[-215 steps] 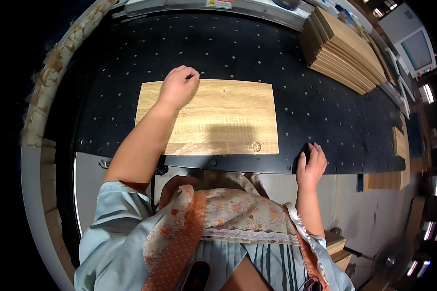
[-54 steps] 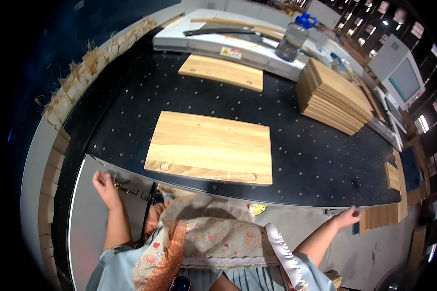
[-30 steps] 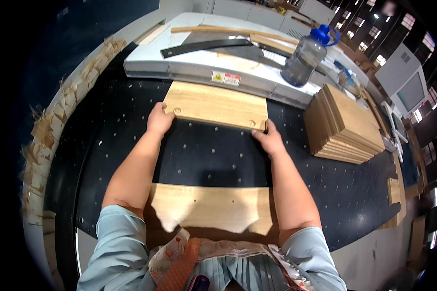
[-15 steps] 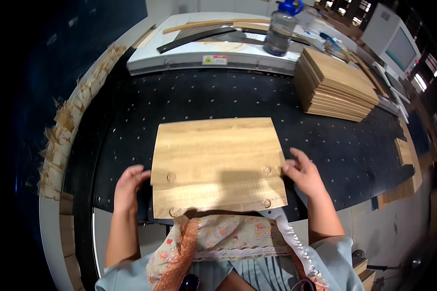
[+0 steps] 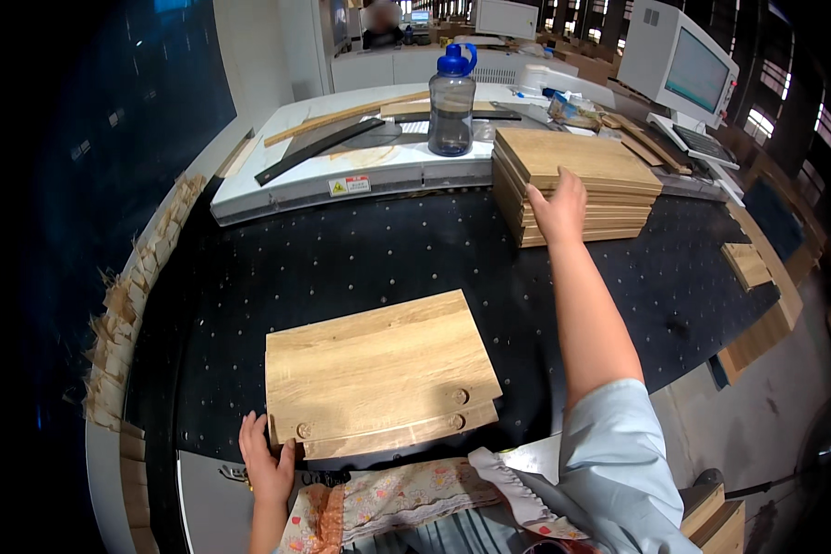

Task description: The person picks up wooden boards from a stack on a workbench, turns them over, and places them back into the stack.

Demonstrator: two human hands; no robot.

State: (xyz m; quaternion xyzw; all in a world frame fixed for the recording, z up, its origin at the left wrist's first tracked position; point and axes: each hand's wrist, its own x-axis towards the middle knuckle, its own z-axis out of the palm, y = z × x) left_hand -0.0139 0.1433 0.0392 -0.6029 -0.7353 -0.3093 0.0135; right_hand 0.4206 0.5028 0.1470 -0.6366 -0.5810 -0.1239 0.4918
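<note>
Two light wood-grain panels [image 5: 369,360] lie one over the other on the black table, askew, with round drilled holes near the near edge. At their near left corner rests my left hand [image 5: 268,462], its fingers and thumb apart and touching the edge. Farther off to the right stands a stack of similar panels [image 5: 609,159]. My right arm stretches out to it; my right hand [image 5: 560,210] is at the stack's near side, thumb and fingers apart. Whether the fingers touch a panel there I cannot tell.
Beyond the black dotted table [image 5: 360,254] is a white machine bed [image 5: 240,189] with a water bottle [image 5: 451,111] and dark strips [image 5: 319,150]. A monitor [image 5: 679,65] stands at the far right. Small wood pieces [image 5: 746,265] lie by the right edge. One person [image 5: 381,26] is in the background.
My right hand has left the panels' right side and reached to the stack. The panels now sit askew, nearer me and to the left. My left hand has moved to their near corner.
</note>
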